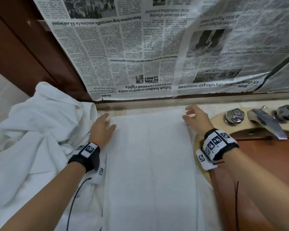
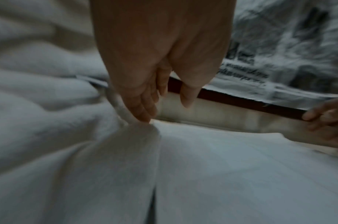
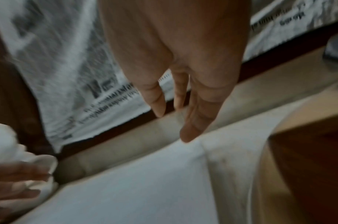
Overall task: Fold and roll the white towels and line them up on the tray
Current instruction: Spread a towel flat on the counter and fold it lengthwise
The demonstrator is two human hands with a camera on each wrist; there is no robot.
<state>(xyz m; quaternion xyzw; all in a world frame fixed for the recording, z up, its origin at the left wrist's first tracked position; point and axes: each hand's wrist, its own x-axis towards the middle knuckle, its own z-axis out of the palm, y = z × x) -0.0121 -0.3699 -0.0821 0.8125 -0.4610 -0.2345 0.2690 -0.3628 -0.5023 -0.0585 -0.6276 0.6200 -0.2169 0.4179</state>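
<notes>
Newspaper-covered wall (image 1: 140,47), beige counter (image 1: 140,105), basin taps (image 1: 234,115) at 2 o'clock.
Item: folded white towel (image 1: 150,164), flat at centre; I have left hand (image 1: 102,129) and right hand (image 1: 196,120) at its far corners, fingers relaxed and spread. Loose towels (image 1: 32,139) heaped at 9 o'clock.

Bathroom: sink (image 1: 205,124) w/ chrome faucet (image 1: 265,122), tiled wall (image 1: 0,90).

The head view is evenly bright with bent wide-angle edges, while both wrist views are dim, grainy and motion-blurred.
</notes>
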